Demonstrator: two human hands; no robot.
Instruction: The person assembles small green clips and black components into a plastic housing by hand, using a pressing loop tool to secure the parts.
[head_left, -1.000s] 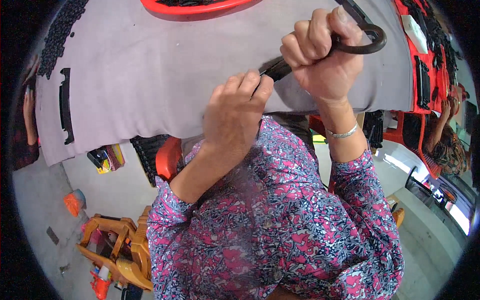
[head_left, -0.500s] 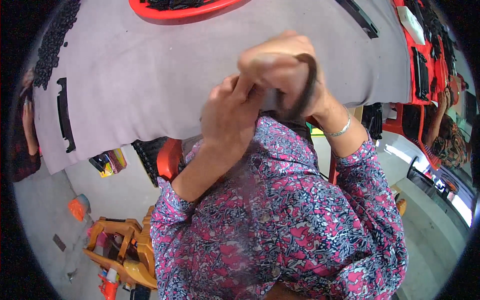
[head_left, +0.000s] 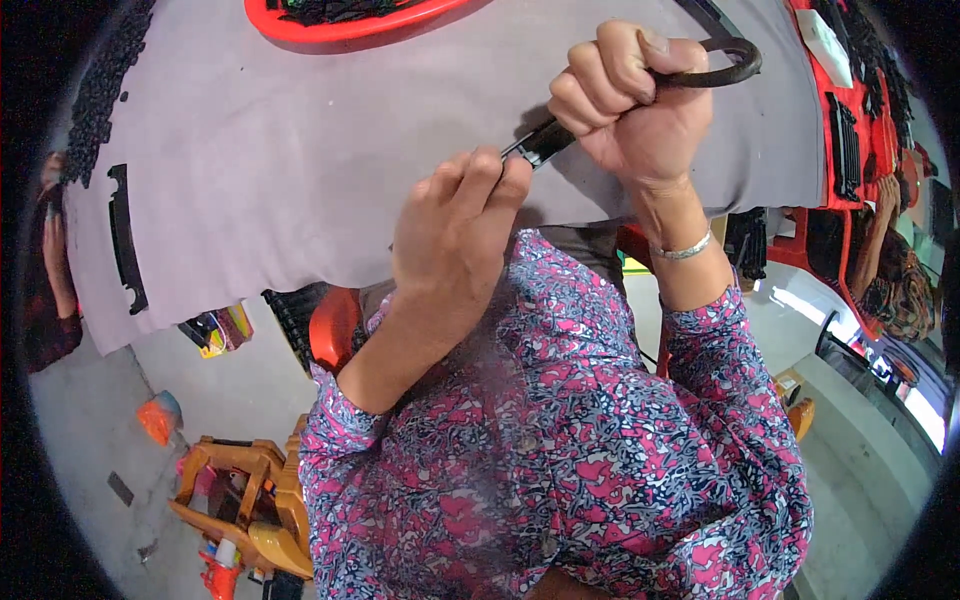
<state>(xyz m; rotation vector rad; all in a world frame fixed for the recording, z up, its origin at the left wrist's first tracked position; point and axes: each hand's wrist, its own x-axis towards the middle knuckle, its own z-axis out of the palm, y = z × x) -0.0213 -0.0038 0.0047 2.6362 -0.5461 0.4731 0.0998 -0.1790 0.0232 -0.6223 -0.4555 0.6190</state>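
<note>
My right hand (head_left: pixel 640 115) is wrapped in a fist round a dark tool with a curved loop handle (head_left: pixel 735 70); the loop sticks out past the thumb side. From the little-finger side of that fist a narrow black piece with a shiny metal edge (head_left: pixel 545 145) slants down to my left hand (head_left: pixel 455 220). The left fingers are pinched on its lower end and cover it. Whether the loop and the black piece are one tool I cannot tell. Both hands are above the grey cloth (head_left: pixel 300 180) of the table, near its front edge.
A red basin (head_left: pixel 345 40) of black parts stands at the far side. Small black pieces (head_left: pixel 95 110) are heaped far left, near a long notched black strip (head_left: pixel 124 240). Black parts and a white block (head_left: pixel 825 48) lie on the red surface at right. Other people sit at both sides.
My right hand has moved up and to the right, away from the left, carrying the looped tool. The black piece now shows between the hands. My left hand has barely moved.
</note>
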